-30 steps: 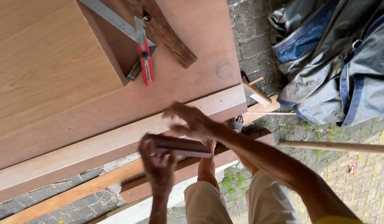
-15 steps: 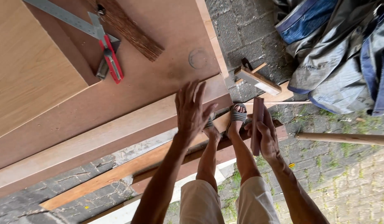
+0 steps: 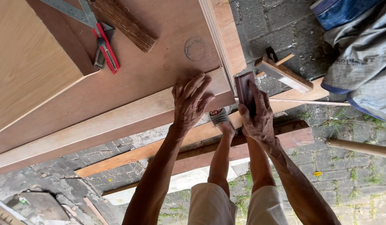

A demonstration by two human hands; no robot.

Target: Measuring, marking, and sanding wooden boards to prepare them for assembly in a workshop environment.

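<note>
Left hand lies flat with fingers spread; right hand has its grip closed, both arms extended.

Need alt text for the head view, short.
A person's left hand presses flat on a large brown plywood panel while the right hand holds a dark wooden block against its edge. A red-handled utility knife lies on the panel.

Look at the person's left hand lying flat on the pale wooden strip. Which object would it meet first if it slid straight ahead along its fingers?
Probably nothing solid soon: the left hand points across the reddish-brown plywood sheet, over a faint circular mark. The path looks free to the picture's edge.
</note>
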